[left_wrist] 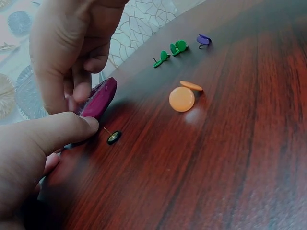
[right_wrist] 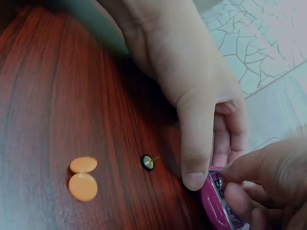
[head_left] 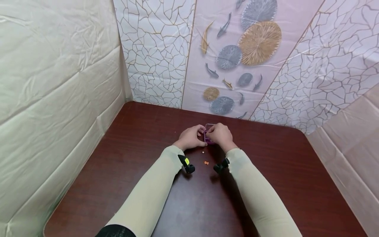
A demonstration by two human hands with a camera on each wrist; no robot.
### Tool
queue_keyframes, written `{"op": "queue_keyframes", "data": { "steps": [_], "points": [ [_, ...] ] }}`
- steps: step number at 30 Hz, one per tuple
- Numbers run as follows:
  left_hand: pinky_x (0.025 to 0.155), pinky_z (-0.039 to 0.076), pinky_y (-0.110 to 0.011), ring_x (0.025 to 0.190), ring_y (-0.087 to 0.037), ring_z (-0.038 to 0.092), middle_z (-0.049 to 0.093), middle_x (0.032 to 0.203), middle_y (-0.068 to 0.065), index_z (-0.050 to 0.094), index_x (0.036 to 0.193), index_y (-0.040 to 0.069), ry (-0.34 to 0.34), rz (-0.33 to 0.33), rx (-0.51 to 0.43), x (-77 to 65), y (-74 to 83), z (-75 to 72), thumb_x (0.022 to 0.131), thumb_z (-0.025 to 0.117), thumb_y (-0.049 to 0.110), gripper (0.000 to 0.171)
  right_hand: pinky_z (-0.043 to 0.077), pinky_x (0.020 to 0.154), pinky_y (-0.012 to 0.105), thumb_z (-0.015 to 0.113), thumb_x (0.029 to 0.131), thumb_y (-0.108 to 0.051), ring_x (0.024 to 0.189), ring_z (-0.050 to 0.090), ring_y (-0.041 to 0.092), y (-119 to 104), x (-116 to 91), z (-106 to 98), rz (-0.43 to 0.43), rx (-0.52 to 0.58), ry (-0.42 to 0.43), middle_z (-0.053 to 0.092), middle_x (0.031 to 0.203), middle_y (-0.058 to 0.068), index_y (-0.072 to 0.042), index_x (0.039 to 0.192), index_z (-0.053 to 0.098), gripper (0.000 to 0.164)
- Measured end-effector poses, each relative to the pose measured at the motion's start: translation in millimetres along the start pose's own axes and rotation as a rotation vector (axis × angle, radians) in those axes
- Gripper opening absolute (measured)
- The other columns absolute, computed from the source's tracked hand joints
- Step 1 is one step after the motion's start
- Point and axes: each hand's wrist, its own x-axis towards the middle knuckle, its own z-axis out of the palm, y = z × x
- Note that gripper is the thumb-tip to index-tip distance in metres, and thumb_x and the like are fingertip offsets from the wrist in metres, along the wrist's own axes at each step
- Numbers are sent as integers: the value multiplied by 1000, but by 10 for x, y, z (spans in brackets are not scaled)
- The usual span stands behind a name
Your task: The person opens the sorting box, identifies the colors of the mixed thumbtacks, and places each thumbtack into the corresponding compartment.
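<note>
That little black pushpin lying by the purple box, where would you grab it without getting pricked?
Take the black pushpin by the rim of its round head, coming from above and from the head side. It lies tipped on the table, its thin pin slanting up toward the purple box, so the point faces away from fingers that pinch the head's edges. It sits close to the left hand's thumb.

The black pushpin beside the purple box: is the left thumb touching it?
Apart. In the left wrist view the black pushpin lies on bare table, a strip of wood showing between it and the left thumb resting on the purple box.
</note>
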Motion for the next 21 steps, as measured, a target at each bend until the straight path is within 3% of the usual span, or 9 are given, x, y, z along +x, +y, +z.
{"op": "queue_keyframes", "data": {
  "steps": [9, 21],
  "points": [
    [97, 53, -33, 114, -8, 64, 69, 128, 9, 64, 141, 24, 5, 18, -8, -1, 6, -13, 85, 95, 41, 66, 58, 82, 43, 80, 97, -31, 89, 72, 26, -8, 14, -14, 25, 65, -23, 80, 84, 2, -13, 94, 88, 20],
    [98, 52, -33, 115, -8, 64, 68, 130, 10, 63, 142, 24, -3, 15, -12, -14, 6, -13, 86, 95, 41, 67, 58, 86, 44, 81, 97, -32, 95, 70, 28, -1, -45, 21, 39, 97, 4, 81, 96, 6, -12, 94, 88, 20]
  ]
}}
